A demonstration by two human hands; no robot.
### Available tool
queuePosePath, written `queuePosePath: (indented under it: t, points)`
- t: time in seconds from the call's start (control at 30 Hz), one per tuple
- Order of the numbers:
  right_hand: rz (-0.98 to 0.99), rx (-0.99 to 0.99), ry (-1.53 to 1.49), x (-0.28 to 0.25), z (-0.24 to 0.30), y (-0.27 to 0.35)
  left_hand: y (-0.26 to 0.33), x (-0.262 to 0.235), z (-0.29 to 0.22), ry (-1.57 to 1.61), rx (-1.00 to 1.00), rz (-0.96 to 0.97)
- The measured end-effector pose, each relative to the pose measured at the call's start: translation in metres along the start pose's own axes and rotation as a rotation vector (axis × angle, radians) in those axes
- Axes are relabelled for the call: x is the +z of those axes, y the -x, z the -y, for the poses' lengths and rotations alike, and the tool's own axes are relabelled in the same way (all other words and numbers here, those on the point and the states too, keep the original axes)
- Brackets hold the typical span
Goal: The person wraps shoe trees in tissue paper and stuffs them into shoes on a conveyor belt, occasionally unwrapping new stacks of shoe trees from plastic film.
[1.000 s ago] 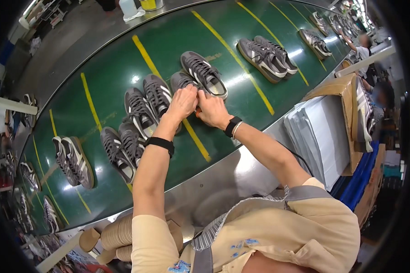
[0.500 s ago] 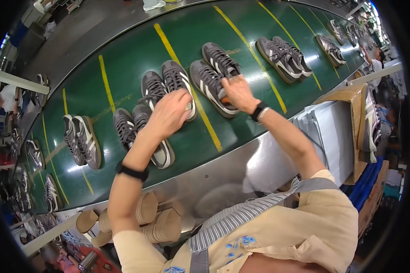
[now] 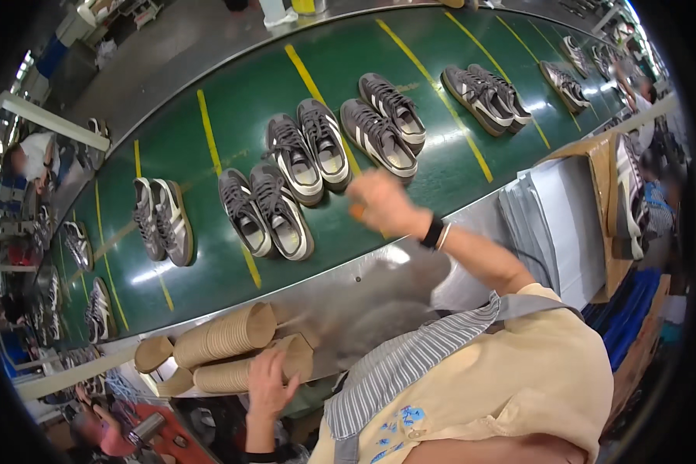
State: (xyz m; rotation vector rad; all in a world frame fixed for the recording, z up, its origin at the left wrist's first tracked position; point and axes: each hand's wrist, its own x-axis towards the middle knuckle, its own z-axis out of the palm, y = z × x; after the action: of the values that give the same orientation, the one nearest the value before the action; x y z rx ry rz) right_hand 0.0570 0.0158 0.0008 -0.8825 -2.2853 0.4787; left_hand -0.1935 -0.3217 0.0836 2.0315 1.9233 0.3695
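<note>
Now the left hand (image 3: 269, 383) is spreading its fingers at the nested tan cup-like pieces (image 3: 223, 377) below the green belt (image 3: 348, 58) (touching or not, I cannot tell); those are probably feeling light, crushable, best taken by the rim. Over the belt's near side, the right hand (image 3: 383, 203) is clenching something orange (image 3: 356, 211). Unlike earlier, neither is working over the belt's grey sneakers (image 3: 322, 135).
</note>
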Motion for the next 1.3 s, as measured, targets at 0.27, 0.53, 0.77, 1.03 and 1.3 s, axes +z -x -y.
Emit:
queuePosePath:
  t: [0.27, 0.53, 0.77, 1.03, 1.3]
  points:
    - [0.777, -0.103, -0.965, 0.097, 0.208, 0.095, 0.027, 0.004, 0.008, -0.018, 0.075, 0.094]
    - [0.570, -0.034, -1.040, 0.108, 0.244, 0.113, 0.045, 0.012, 0.021, -0.019, 0.011, -0.025]
    - [0.607, -0.136, -1.260, -0.034, 0.207, 0.085, -0.009, 0.001, -0.051, 0.973, -0.080, -0.012]
    - [-0.420, 0.290, 0.391, -0.260, -0.001, 0.197, -0.060, 0.050, -0.095, 1.140, -0.063, 0.641]
    - [-0.441, 0.777, 0.076, -0.308, -0.121, 0.302, -0.151, 0.101, -0.179, 1.234, -0.116, 0.626]
